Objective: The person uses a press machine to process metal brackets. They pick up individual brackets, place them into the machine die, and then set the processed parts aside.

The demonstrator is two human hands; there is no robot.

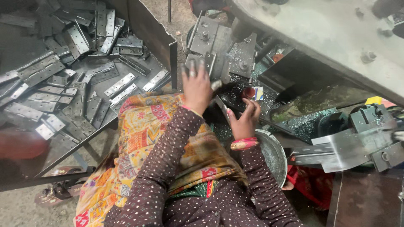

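My left hand [196, 87] reaches forward to the grey metal fixture [219, 40] of a press machine. Its fingers lie over the fixture's near edge, and a small grey hinge piece [216, 85] shows at its thumb side. The hand is blurred, so the grip is not sharp. My right hand [244, 120] hovers lower and to the right with fingers apart and nothing in it, just below a small red round part [248, 92] on the machine bed. Both arms wear dark dotted sleeves.
A large dark metal tray [148, 30] on the left holds several loose grey hinges [120, 84]. A round metal bowl [274, 156] sits by my right elbow. Metal shavings [305, 122] cover the machine bed. A patterned cloth [141, 134] lies over my lap.
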